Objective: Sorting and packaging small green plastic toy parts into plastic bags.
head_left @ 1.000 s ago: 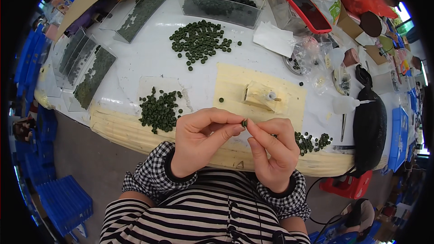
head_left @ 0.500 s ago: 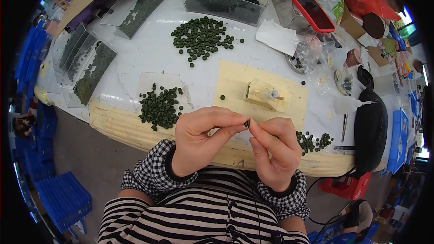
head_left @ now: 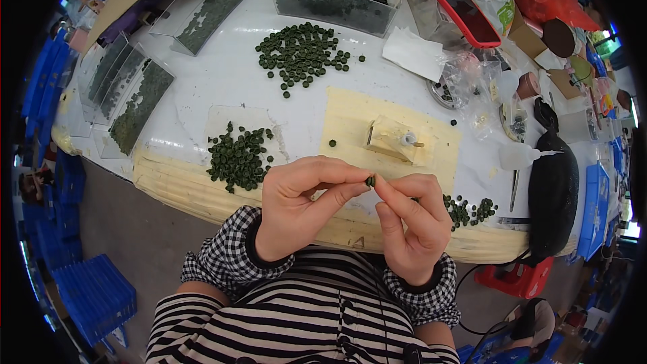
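Observation:
A small dark green round piece point(head_left: 371, 180) is held over the front of the table. My left hand point(head_left: 300, 205) pinches it between thumb and forefinger. From the other side, the tip of my right forefinger touches it; my right hand point(head_left: 416, 229) has its fingers bent and its thumb lower down. A heap of similar green pieces point(head_left: 239, 158) lies left of my left hand. Small piles of them point(head_left: 465, 210) sit just right of my right hand. Beyond both hands, a taped block with a small nozzle-like tip point(head_left: 397, 140) stands on a cream sheet point(head_left: 344, 111), with one loose piece point(head_left: 332, 143) nearby.
Farther back lies a larger heap of green pieces point(head_left: 303, 54). Clear bins point(head_left: 333, 13) of pieces stand at the back and left. A red-cased phone point(head_left: 458, 7), white tissue point(head_left: 411, 54), plastic bags, a white squeeze bottle point(head_left: 517, 157) and a black wrapped object point(head_left: 554, 189) crowd the right.
My fingertips have shifted very slightly and the pinched piece shows a little differently. Both hands stay in nearly the same place.

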